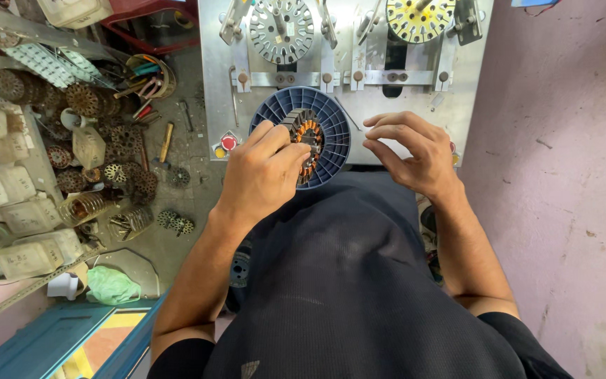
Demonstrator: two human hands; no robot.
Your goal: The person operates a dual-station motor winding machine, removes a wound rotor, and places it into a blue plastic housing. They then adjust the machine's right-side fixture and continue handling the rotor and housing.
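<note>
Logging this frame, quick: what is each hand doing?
Left hand: closed on the wound stator in the blue ribbed disc.
Right hand: fingers curled, holding nothing visible.

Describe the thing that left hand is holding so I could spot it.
Find the grey metal machine panel; a ribbed blue disc sits at its lower edge. The left hand grips a ring there, the only one with copper-orange windings.

The left hand point(264, 175) covers the lower left of the wound stator point(308, 140) and part of the blue ribbed disc point(334, 126), whose lower rim vanishes behind the dark shirt point(345, 281). The top frame edge cuts the grey slotted wheel point(282, 28) and yellow wheel point(420, 17). The left hand's fingertips are hidden on the stator. Markings on the stacked boxes point(8, 203) at left are too small to tell.
</note>
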